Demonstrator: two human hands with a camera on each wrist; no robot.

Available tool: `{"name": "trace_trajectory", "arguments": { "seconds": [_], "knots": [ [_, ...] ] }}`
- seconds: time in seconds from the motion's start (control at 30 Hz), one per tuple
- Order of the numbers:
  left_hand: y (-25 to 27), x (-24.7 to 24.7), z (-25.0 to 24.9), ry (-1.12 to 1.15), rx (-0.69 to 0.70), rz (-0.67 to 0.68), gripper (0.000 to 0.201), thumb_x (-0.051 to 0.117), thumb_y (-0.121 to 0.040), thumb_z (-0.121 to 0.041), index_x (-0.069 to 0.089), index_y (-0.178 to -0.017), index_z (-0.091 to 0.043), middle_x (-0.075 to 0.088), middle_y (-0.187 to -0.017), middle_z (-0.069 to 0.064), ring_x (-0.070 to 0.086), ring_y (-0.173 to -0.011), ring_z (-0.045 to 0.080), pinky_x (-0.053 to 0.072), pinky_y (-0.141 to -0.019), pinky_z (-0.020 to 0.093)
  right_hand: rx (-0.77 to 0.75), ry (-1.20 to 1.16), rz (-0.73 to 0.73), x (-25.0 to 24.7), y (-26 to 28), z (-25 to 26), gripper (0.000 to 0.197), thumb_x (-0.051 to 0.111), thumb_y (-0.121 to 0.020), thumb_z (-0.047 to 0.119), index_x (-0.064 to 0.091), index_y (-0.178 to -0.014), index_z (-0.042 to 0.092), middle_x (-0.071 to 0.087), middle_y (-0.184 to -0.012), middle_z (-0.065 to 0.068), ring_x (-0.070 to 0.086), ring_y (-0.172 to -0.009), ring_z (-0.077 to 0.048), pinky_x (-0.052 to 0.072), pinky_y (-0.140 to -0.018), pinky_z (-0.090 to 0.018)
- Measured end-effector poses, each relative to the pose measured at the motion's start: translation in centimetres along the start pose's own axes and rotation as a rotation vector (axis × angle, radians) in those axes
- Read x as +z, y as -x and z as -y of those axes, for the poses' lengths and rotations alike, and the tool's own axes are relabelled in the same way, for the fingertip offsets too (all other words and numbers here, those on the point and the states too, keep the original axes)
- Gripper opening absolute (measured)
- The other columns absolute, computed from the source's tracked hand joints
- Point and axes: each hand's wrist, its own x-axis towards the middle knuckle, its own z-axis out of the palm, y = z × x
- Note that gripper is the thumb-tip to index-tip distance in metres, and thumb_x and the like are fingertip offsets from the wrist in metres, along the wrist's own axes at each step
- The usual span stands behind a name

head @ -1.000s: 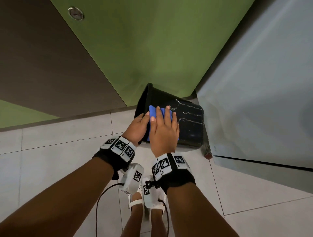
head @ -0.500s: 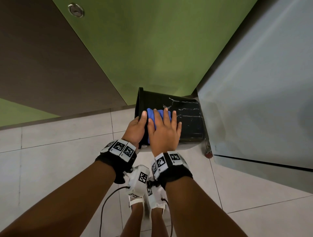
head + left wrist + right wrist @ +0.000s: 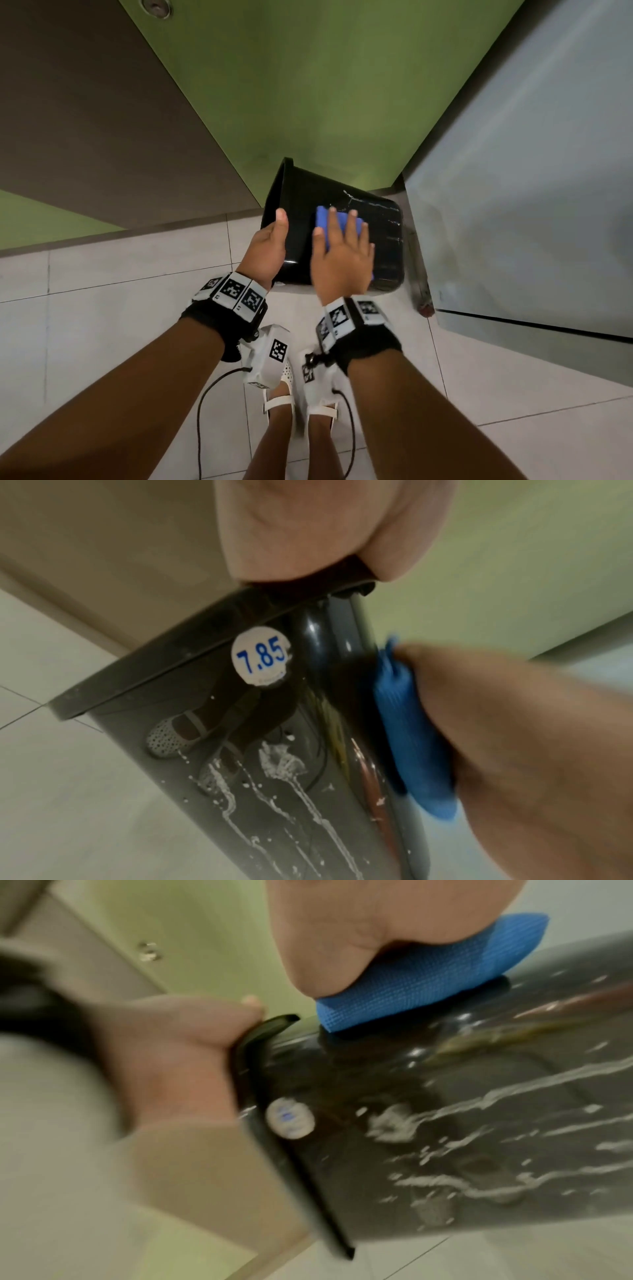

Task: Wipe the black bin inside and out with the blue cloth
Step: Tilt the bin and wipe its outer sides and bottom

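We are holding the black bin (image 3: 342, 219) tipped on its side above the tiled floor (image 3: 102, 308), its open mouth turned to our left and its base towards the grey panel (image 3: 513, 205) on the right of the bin. Our left hand (image 3: 267, 250) is gripping the bin's rim, the thumb lying on the outer wall, the other fingers hidden behind the rim. Our right hand (image 3: 342, 260) is pressing the folded blue cloth (image 3: 337, 222) flat against the upward-facing outer wall with straight, spread fingers, so the cloth is sitting between palm and bin, touching both. We are judging the work to be in the outside-wiping stage and incomplete: white dried drips and splashes (image 3: 284, 777) are showing on the bin's side wall, below the cloth in the wrist views, and fainter white streaks are lying near the base end. The interior is not showing in any view, so we cannot tell whether it is wiped. A round white sticker (image 3: 261, 657) just below the rim is reading "7.85" in blue; we are finding no brand marking
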Motion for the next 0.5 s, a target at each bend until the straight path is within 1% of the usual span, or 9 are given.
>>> {"name": "trace_trajectory", "arguments": {
  "seconds": [0.03, 0.1, 0.17, 0.27, 0.3, 0.37, 0.4, 0.47, 0.5],
  "knots": [
    [-0.1, -0.1, 0.0, 0.025, -0.005, 0.015, 0.043, 0.022, -0.094, -0.056, 0.054, -0.078, -0.032, 0.059, -0.084, -0.007, 0.055, -0.088, 0.012, 0.044, -0.082, 0.026, -0.063, 0.003, -0.015, 0.5, 0.8, 0.9, 0.051, 0.018, -0.098, 0.049, 0.018, -0.147, 0.034, 0.012, -0.158, -0.002, 0.007, -0.146, -0.027, 0.008, -0.117, -0.045],
    [0.1, -0.1, 0.0, 0.089, -0.023, 0.063, 0.048, 0.025, -0.092, -0.059, 0.063, -0.090, -0.030, 0.068, -0.102, 0.002, 0.062, -0.099, 0.017, 0.049, -0.091, 0.034, -0.149, 0.023, -0.052, 0.8, 1.5, 2.0, 0.052, 0.016, -0.096, 0.051, 0.025, -0.145, 0.037, 0.019, -0.157, 0.000, 0.012, -0.146, -0.026, 0.010, -0.117, -0.044],
    [0.1, -0.1, 0.3, 0.098, -0.011, 0.077, 0.045, 0.029, -0.092, -0.056, 0.064, -0.095, -0.028, 0.068, -0.106, 0.003, 0.064, -0.099, 0.015, 0.049, -0.090, 0.032, -0.165, 0.041, -0.067, 0.3, 0.8, 1.7, 0.050, 0.017, -0.096, 0.050, 0.027, -0.144, 0.038, 0.022, -0.156, 0.001, 0.015, -0.145, -0.025, 0.013, -0.116, -0.046],
    [0.3, -0.4, 0.8, 0.043, 0.051, 0.037, 0.036, 0.031, -0.096, -0.047, 0.059, -0.097, -0.024, 0.061, -0.085, -0.005, 0.058, -0.078, 0.000, 0.042, -0.074, 0.010, -0.054, 0.042, 0.009, -1.0, -1.8, -0.7, 0.048, 0.017, -0.099, 0.048, 0.017, -0.146, 0.038, 0.011, -0.159, 0.001, 0.006, -0.146, -0.026, 0.010, -0.117, -0.050],
    [0.5, -0.5, 0.9, 0.026, 0.058, 0.051, 0.037, 0.030, -0.097, -0.045, 0.058, -0.106, -0.023, 0.061, -0.091, -0.009, 0.057, -0.085, -0.003, 0.039, -0.077, 0.007, 0.017, 0.025, 0.037, -1.5, -2.8, -1.8, 0.049, 0.015, -0.099, 0.048, 0.015, -0.147, 0.038, 0.009, -0.159, 0.000, 0.004, -0.146, -0.028, 0.009, -0.117, -0.051],
    [0.9, -1.0, 1.3, 0.006, 0.076, 0.078, 0.048, 0.028, -0.097, -0.045, 0.055, -0.124, -0.016, 0.059, -0.113, -0.008, 0.052, -0.107, 0.001, 0.034, -0.087, 0.009, 0.160, -0.011, 0.089, -2.4, -4.3, -3.5, 0.051, 0.012, -0.099, 0.048, 0.012, -0.148, 0.035, 0.005, -0.159, -0.003, 0.000, -0.146, -0.031, 0.007, -0.117, -0.052],
    [1.1, -1.3, 1.4, 0.002, 0.086, 0.089, 0.050, 0.027, -0.097, -0.044, 0.053, -0.127, -0.013, 0.057, -0.118, -0.008, 0.049, -0.111, 0.002, 0.033, -0.086, 0.008, 0.222, -0.021, 0.106, -2.7, -4.7, -4.0, 0.051, 0.012, -0.099, 0.048, 0.011, -0.149, 0.034, 0.004, -0.159, -0.004, -0.001, -0.146, -0.032, 0.006, -0.117, -0.052],
    [1.2, -1.4, 1.3, 0.004, 0.108, 0.088, 0.048, 0.027, -0.098, -0.043, 0.054, -0.125, -0.014, 0.054, -0.113, -0.011, 0.046, -0.107, -0.001, 0.031, -0.081, 0.005, 0.266, -0.014, 0.115, -2.5, -4.4, -3.7, 0.052, 0.011, -0.100, 0.046, 0.009, -0.149, 0.032, 0.002, -0.159, -0.005, -0.002, -0.146, -0.032, 0.005, -0.117, -0.050],
    [0.9, -1.3, 1.3, 0.003, 0.103, 0.073, 0.043, 0.027, -0.098, -0.043, 0.057, -0.117, -0.017, 0.053, -0.106, -0.013, 0.046, -0.099, -0.002, 0.031, -0.081, 0.007, 0.227, -0.008, 0.110, -2.2, -3.8, -2.9, 0.052, 0.011, -0.100, 0.046, 0.007, -0.149, 0.031, 0.001, -0.159, -0.005, -0.002, -0.146, -0.031, 0.005, -0.118, -0.050]
  ]
}}
